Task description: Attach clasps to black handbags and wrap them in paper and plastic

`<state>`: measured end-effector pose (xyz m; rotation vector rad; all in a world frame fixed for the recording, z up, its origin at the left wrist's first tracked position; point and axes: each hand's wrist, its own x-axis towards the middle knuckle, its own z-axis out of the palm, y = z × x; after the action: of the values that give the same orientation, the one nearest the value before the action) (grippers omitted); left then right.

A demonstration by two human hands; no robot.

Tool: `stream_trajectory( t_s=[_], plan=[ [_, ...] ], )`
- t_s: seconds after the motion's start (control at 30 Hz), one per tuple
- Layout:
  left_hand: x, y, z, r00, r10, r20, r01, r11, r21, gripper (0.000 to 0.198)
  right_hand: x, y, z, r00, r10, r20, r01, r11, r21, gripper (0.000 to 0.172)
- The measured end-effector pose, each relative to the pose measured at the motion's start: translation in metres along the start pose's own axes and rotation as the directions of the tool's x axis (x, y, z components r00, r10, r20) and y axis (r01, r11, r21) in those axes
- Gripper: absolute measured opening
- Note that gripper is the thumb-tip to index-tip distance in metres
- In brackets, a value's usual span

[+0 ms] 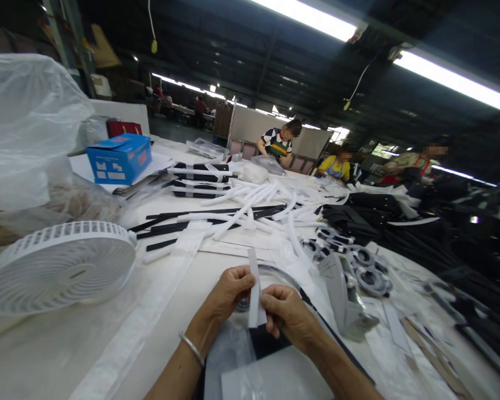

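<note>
Pale strip: it stands nearly upright between our hands, and we read the clock from it, twelve being straight ahead; we cannot tell whether its lower part is folded or a second layer.
Left hand: at nine, its grip pinching the strip between thumb and fingers; we would judge a light, flat pinch best, so the strip does not crease.
Right hand: at four, its grip pinching the strip's lower right edge; we do well to pull evenly against the left, without twisting.
Black piece: at six, just below the strip; lining up edges by eye looks easier with our fingertips off it.
Clear plastic: at seven, under our wrists; it could slide or cling, so we should rest on it lightly.
Tape dispenser: at three, near the right hand; our elbow wants room there.
White strips: at twelve, heaped farther up the counter.
</note>
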<state>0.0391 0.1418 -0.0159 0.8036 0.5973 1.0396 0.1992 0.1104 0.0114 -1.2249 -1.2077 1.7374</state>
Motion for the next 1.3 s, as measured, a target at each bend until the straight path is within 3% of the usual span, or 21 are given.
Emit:
stream_trajectory(
  t_s=[0.1, 0.2, 0.27, 0.33, 0.37, 0.43, 0.53, 0.67, 0.73, 0.77, 0.83, 0.87, 0.9, 0.93, 1.0, 1.07, 1.13, 1.2, 1.3],
  plan=[
    [0.001, 0.0, -0.001, 1.0, -0.015, 0.003, 0.015, 1.0, 0.018, 0.049, -0.002, -0.001, 0.001, 1.0, -0.014, -0.019, 0.013, 0.999, -0.046, 0.05],
    [0.004, -0.004, -0.002, 1.0, -0.024, -0.009, 0.025, 0.997, 0.073, 0.047, -0.007, -0.008, -0.003, 0.968, -0.172, -0.182, 0.093, 0.922, -0.376, 0.036],
    [0.008, -0.008, -0.003, 0.998, -0.051, -0.022, 0.054, 0.98, 0.189, 0.044, -0.012, -0.013, -0.006, 0.867, -0.44, -0.233, 0.171, 0.702, -0.691, 0.024],
    [0.01, -0.012, -0.003, 0.997, -0.076, -0.018, 0.078, 0.947, 0.312, 0.042, -0.016, -0.02, -0.01, 0.725, -0.674, -0.142, 0.198, 0.402, -0.894, 0.019],
    [0.012, -0.014, -0.004, 0.997, -0.078, -0.012, 0.078, 0.935, 0.347, 0.041, -0.018, -0.025, -0.013, 0.671, -0.737, -0.088, 0.189, 0.285, -0.94, 0.019],
    [0.013, -0.015, -0.005, 0.998, -0.055, -0.009, 0.055, 0.938, 0.343, 0.039, -0.025, -0.037, -0.026, 0.604, -0.795, -0.062, 0.136, 0.179, -0.974, 0.023],
    [0.013, -0.013, -0.008, 0.999, 0.009, -0.036, 0.002, 0.961, 0.278, 0.033, -0.048, -0.057, -0.072, 0.523, -0.834, -0.173, -0.012, 0.196, -0.981, 0.031],
    [0.012, -0.008, -0.01, 0.994, 0.096, -0.051, -0.075, 0.946, 0.315, 0.033, -0.096, -0.071, -0.175, 0.425, -0.816, -0.392, -0.39, 0.225, -0.893, 0.043],
    [0.012, -0.006, -0.012, 0.986, 0.148, -0.079, -0.108, 0.921, 0.374, 0.033, -0.115, -0.075, -0.216, 0.459, -0.753, -0.471, -0.538, 0.186, -0.822, 0.041],
    [0.012, -0.005, -0.013, 0.98, 0.172, -0.098, -0.12, 0.91, 0.397, 0.032, -0.12, -0.077, -0.227, 0.452, -0.749, -0.484, -0.564, 0.18, -0.806, 0.041],
    [0.012, -0.002, -0.015, 0.969, 0.207, -0.135, -0.132, 0.894, 0.427, 0.03, -0.118, -0.079, -0.223, 0.443, -0.736, -0.511, -0.518, 0.255, -0.817, 0.043],
    [0.011, 0.0, -0.015, 0.963, 0.222, -0.149, -0.136, 0.886, 0.444, 0.028, -0.111, -0.079, -0.208, 0.453, -0.716, -0.532, -0.444, 0.336, -0.83, 0.044],
    [0.01, 0.001, -0.015, 0.958, 0.236, -0.161, -0.139, 0.876, 0.461, 0.027, -0.101, -0.078, -0.186, 0.497, -0.665, -0.557, -0.348, 0.436, -0.83, 0.045],
    [0.009, 0.003, -0.015, 0.955, 0.245, -0.169, -0.139, 0.868, 0.476, 0.026, -0.087, -0.075, -0.16, 0.598, -0.575, -0.559, -0.233, 0.542, -0.807, 0.044],
    [0.007, 0.005, -0.014, 0.948, 0.265, -0.175, -0.144, 0.849, 0.508, 0.026, -0.055, -0.068, -0.102, 0.783, -0.431, -0.448, -0.055, 0.67, -0.74, 0.043],
    [0.005, 0.006, -0.013, 0.942, 0.293, -0.165, -0.161, 0.823, 0.545, 0.028, -0.022, -0.056, -0.051, 0.9, -0.319, -0.295, 0.063, 0.767, -0.638, 0.041],
    [0.004, 0.006, -0.012, 0.934, 0.324, -0.153, -0.18, 0.793, 0.582, 0.031, 0.006, -0.043, -0.016, 0.959, -0.229, -0.166, 0.124, 0.867, -0.483, 0.049],
    [0.003, 0.006, -0.012, 0.93, 0.34, -0.141, -0.185, 0.763, 0.62, 0.034, 0.025, -0.032, 0.003, 0.982, -0.173, -0.081, 0.133, 0.923, -0.362, 0.053],
    [0.003, 0.01, -0.017, 0.928, 0.354, -0.118, -0.163, 0.669, 0.725, 0.036, 0.037, -0.025, 0.009, 0.983, -0.175, -0.049, 0.152, 0.939, -0.308, 0.028]
  ],
)
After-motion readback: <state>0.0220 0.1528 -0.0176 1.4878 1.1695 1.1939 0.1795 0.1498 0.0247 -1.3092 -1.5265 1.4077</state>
